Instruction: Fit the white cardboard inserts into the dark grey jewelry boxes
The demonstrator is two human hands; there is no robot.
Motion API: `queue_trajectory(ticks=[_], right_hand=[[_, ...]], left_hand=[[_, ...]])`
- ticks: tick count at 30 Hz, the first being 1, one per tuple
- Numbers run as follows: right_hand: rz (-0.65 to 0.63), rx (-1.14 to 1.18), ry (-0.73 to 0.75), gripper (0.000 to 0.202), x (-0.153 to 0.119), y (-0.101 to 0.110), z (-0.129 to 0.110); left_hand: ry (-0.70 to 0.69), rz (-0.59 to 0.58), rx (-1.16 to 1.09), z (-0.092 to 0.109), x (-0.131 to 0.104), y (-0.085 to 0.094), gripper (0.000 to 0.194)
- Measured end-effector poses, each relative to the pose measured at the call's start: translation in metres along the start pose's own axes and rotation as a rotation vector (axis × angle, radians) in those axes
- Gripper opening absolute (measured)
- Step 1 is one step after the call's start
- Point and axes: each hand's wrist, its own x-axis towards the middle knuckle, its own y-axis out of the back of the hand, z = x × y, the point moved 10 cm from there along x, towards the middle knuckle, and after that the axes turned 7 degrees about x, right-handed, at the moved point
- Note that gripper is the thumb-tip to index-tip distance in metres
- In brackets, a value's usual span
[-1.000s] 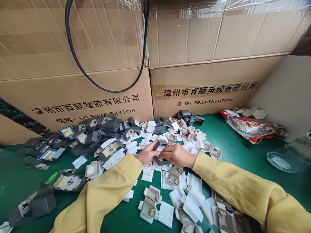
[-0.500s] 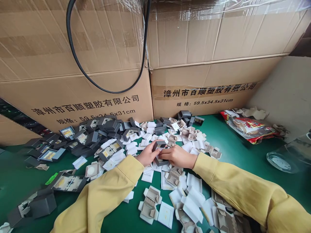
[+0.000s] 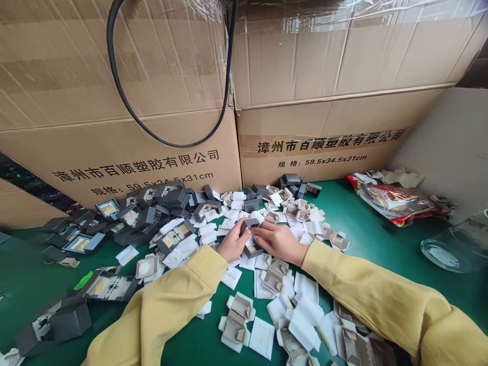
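The small dark grey hinged box (image 3: pixel 250 223) is located between the two hands, above the scattered pieces at the centre of the green table (image 3: pixel 335 203). The left hand (image 3: pixel 232 245) grasps the left side of the box, with the thumb towards its middle and the fingers behind it. The right hand (image 3: pixel 280 243) contacts the box from the right; its fingers are bent against the middle of the box. How far the right hand is closed cannot be told, because its fingertips are partly hidden.

The box has straight edges and a matt outer surface. It stands open: one dark section is visible above the fingers and a second below them, nearer the wearer. The interior is mostly covered by the hands.

White paper pieces (image 3: pixel 208 236) and grey-brown folded cardboard inserts (image 3: pixel 238 320) lie around and below the hands. One insert lies unfolded in the foreground, just beside a square white card (image 3: pixel 262 338). To the left, a heap of dark grey boxes (image 3: pixel 145 218) lies in mixed orientations, several open with pale and yellow interiors.

Two large brown cardboard cartons with black printing (image 3: pixel 57 96) stand behind the heap, with a looped black cable (image 3: pixel 183 146) in front. To the right lie a red and black plastic bag (image 3: pixel 392 198) and a clear round container (image 3: pixel 440 254).
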Motion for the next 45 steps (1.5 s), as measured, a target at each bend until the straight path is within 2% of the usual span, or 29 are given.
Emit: queue_trajectory(ticks=[8, 15, 18, 20, 22, 24, 27, 31, 38, 40, 42, 43, 45], right_hand=[[-0.089, 0.041, 0.070, 0.027, 0.001, -0.007, -0.002], [-0.137, -0.005, 0.081, 0.028, 0.000, -0.009, -0.005], [-0.081, 0.028, 0.093, 0.026, 0.000, -0.003, -0.007], [0.008, 0.055, 0.081, 0.024, 0.001, 0.005, -0.005], [0.107, 0.055, 0.031, 0.024, 0.002, 0.016, 0.002], [0.152, 0.019, -0.043, 0.023, 0.003, 0.020, 0.012], [0.047, -0.074, -0.104, 0.027, 0.006, 0.008, 0.021], [-0.105, -0.177, -0.103, 0.030, 0.006, -0.010, 0.024], [-0.100, -0.214, -0.149, 0.024, 0.006, -0.006, 0.029], [-0.042, -0.224, -0.128, 0.025, 0.007, 0.002, 0.024], [0.014, -0.189, -0.048, 0.025, 0.007, 0.009, 0.013], [0.002, -0.145, 0.025, 0.027, 0.008, 0.008, 0.004], [-0.114, -0.029, 0.197, 0.031, 0.005, -0.004, -0.015]], left_hand=[[-0.005, -0.045, 0.007, 0.002, -0.001, -0.003, 0.034], [0.017, -0.030, -0.028, 0.001, 0.000, -0.001, 0.034], [0.065, -0.019, -0.103, -0.007, 0.002, -0.002, 0.032], [0.148, -0.003, -0.209, -0.017, 0.002, -0.003, 0.033], [0.246, 0.030, -0.345, -0.025, 0.001, -0.003, 0.036], [0.324, 0.079, -0.465, -0.030, 0.000, -0.001, 0.037], [0.409, 0.149, -0.584, -0.035, -0.003, 0.007, 0.034], [0.455, 0.209, -0.685, -0.042, -0.004, 0.015, 0.034], [0.459, 0.190, -0.710, -0.040, -0.003, 0.012, 0.032], [0.459, 0.195, -0.731, -0.040, -0.003, 0.013, 0.030], [0.464, 0.206, -0.799, -0.041, -0.003, 0.014, 0.027], [0.469, 0.205, -0.846, -0.042, -0.003, 0.015, 0.025], [0.477, 0.184, -0.948, -0.042, -0.002, 0.014, 0.022]])
